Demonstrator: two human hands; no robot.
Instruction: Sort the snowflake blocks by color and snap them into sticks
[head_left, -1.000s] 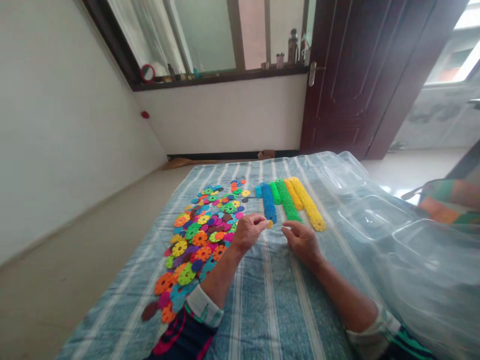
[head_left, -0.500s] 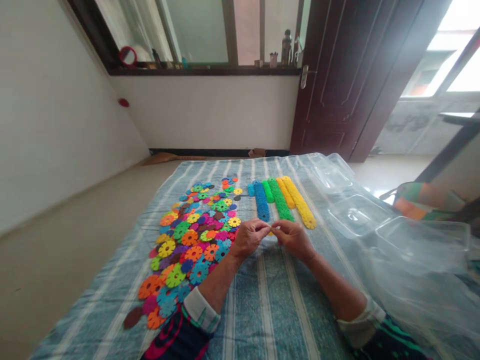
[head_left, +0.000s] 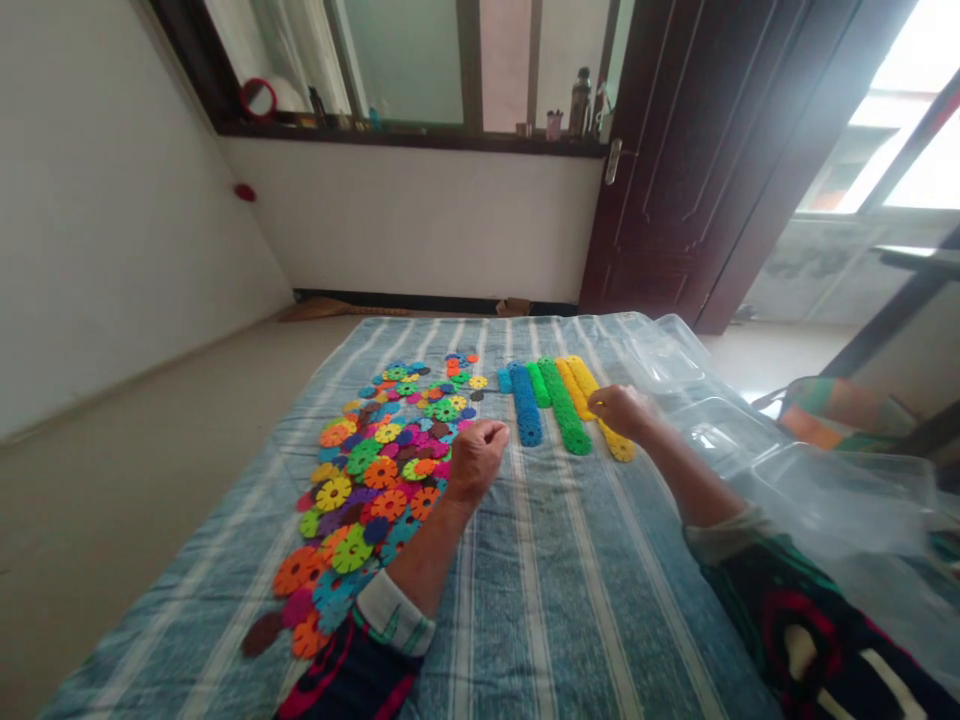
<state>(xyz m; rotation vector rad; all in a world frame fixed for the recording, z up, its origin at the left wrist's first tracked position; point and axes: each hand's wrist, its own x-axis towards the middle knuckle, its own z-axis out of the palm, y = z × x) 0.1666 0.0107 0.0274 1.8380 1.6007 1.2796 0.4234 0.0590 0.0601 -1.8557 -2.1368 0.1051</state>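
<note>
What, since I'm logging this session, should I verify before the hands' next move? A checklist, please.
1. Left hand off the long blue row: ok, near the loose discs.
2. Right hand at the yellow rows: ok.
3. Right hand gripping a piece: cannot tell, too small.
4. Left hand holding nothing: cannot tell, fingers hide it.
5. Loose discs all one colour: not ok, mixed.

The person before me reaches both arms forward, the hands apart. The left forearm (head_left: 424, 560) rises slantwise, and the left grip (head_left: 476, 462) is loosely curled, with the thumb close to the bent forefinger. The right forearm (head_left: 697, 475) comes inward, its wrist almost straight, and the right grip (head_left: 621, 408) reaches a little farther, fingertips pinched together.
</note>
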